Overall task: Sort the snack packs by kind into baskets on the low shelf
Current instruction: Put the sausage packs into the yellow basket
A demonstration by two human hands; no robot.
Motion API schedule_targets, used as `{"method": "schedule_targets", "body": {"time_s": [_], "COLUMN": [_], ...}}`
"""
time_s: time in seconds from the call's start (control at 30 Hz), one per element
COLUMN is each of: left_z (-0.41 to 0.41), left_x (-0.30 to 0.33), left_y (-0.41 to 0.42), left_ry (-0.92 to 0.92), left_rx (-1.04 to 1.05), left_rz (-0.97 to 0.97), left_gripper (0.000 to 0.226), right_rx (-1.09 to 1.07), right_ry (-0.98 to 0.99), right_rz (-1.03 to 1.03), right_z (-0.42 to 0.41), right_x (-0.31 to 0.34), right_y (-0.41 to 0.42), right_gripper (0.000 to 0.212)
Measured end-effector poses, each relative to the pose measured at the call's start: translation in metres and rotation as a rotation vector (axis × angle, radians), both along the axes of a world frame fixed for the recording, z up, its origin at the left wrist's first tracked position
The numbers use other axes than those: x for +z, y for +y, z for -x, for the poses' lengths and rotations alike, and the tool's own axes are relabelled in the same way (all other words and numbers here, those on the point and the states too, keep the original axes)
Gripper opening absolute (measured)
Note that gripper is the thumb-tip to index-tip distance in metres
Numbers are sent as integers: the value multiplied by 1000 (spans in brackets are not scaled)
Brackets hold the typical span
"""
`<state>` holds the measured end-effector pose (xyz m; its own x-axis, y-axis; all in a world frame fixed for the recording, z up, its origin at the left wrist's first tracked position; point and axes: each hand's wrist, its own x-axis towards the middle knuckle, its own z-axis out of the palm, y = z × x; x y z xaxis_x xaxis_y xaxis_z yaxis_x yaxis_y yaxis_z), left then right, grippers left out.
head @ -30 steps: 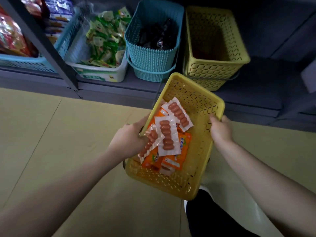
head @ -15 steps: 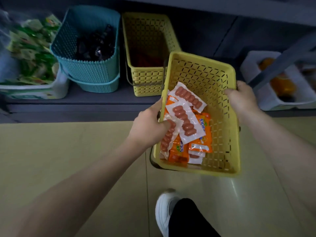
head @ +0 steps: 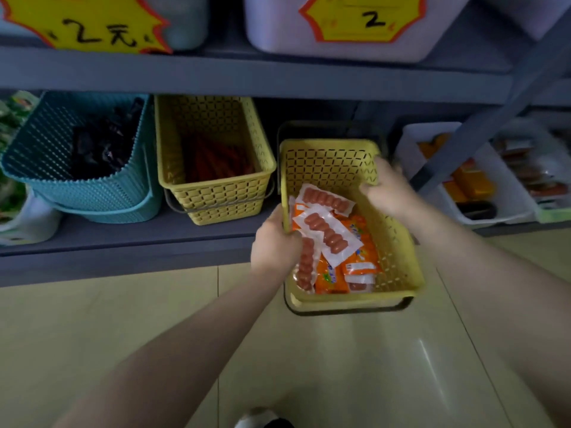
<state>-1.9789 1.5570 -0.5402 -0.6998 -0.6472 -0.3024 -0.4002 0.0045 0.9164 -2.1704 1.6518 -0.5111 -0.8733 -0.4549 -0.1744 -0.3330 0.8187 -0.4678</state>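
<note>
I held the yellow basket (head: 398, 261) of sausage packs (head: 327, 233) by both long rims, left hand (head: 275, 242) and right hand (head: 383, 193) closed on them. Its long axis pointed into the low shelf (head: 123, 239), far end entering the gap beside the other yellow basket (head: 213, 168).

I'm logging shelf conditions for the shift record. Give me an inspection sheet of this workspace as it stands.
Surface: grey low shelf carrying baskets; pale tiled floor below.
Job's things: yellow perforated plastic basket holding clear sausage packs over orange snack packs, its far end over the shelf edge, the rest over the floor; second yellow basket with red sticks; teal woven basket with dark packs.
Clutter: white bins of orange and red goods to the right, blurred.
Grippers: left hand grips the carried basket's left rim; right hand holds its right rim, blurred.
Cables: nothing seen.
Surroundings: upper shelf with yellow price tags.
</note>
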Motion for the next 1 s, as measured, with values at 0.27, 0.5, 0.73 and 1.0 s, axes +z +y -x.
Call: {"method": "schedule_targets", "body": {"time_s": [0.27, 0.5, 0.73, 1.0], "left_z": [44, 22, 16, -34], "left_x": [13, 22, 7, -14], "left_y": [-33, -72, -123, -136], "left_ry": [-86, -111, -464, -293], "left_rx": [153, -79, -465, -535], "left_rz": [86, 885, 1112, 1312], "left_gripper": [39, 37, 38, 21], "right_rx": [575, 638, 532, 522], "right_ry": [20, 532, 545, 566], "right_rz": [-52, -360, -120, -11], "right_z": [-81, -112, -109, -85], "right_x": [7, -32, -45, -44], "right_y": [23, 34, 35, 4], "right_gripper": [54, 49, 41, 18]}}
